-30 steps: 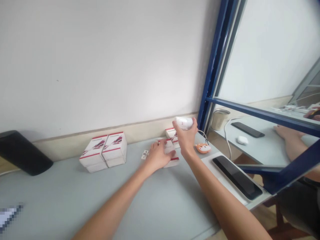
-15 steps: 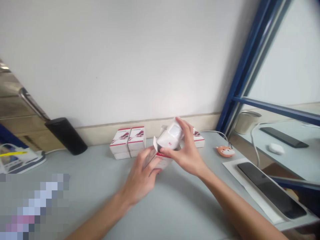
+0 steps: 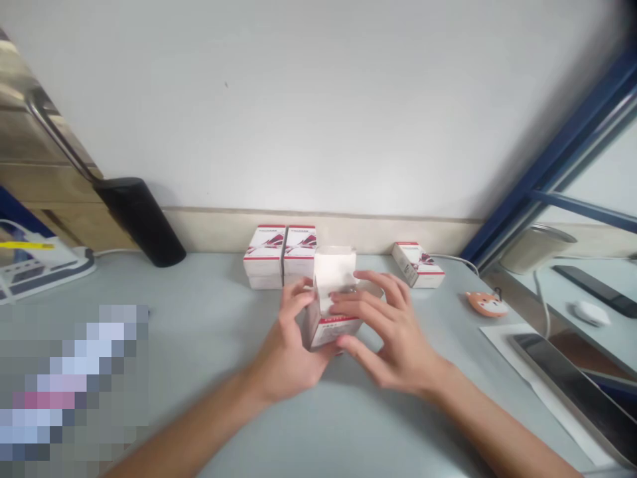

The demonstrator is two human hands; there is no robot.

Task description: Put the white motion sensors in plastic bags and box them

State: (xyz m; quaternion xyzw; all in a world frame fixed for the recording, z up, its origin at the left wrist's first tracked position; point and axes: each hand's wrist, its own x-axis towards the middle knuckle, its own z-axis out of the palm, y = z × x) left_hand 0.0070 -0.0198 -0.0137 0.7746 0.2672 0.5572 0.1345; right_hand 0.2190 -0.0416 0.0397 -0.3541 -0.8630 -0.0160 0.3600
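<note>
The left hand (image 3: pixel 286 345) and right hand (image 3: pixel 393 338) both close on a small white carton (image 3: pixel 326 332) with a red band, at mid-table just in front of the stacked cartons. A plain white block (image 3: pixel 334 273) rises from its top; whether this is a device or an opened flap cannot be determined. The left fingers (image 3: pixel 298 299) are curled close together around the carton's left side. The right fingers (image 3: pixel 371 302) are spread across its right side, with the thumb low at the front corner. Whether the carton touches the grey table (image 3: pixel 199 299) cannot be determined.

Both hands block the view of the carton's sides. Behind it stand 2 red-trimmed cartons (image 3: pixel 263 255) side by side against the wall, the white block overlapping the right one in view. To the right, 1 angled carton (image 3: pixel 417 264) lies near an orange fox-shaped case (image 3: pixel 486 305). A black cylinder (image 3: pixel 142 222) leans at far left.

Differences from 0.5 s earlier: the carton was then tilted, with the white object held above it. It now stands upright and lower, and the angled carton is no longer partly hidden behind the right hand.
</note>
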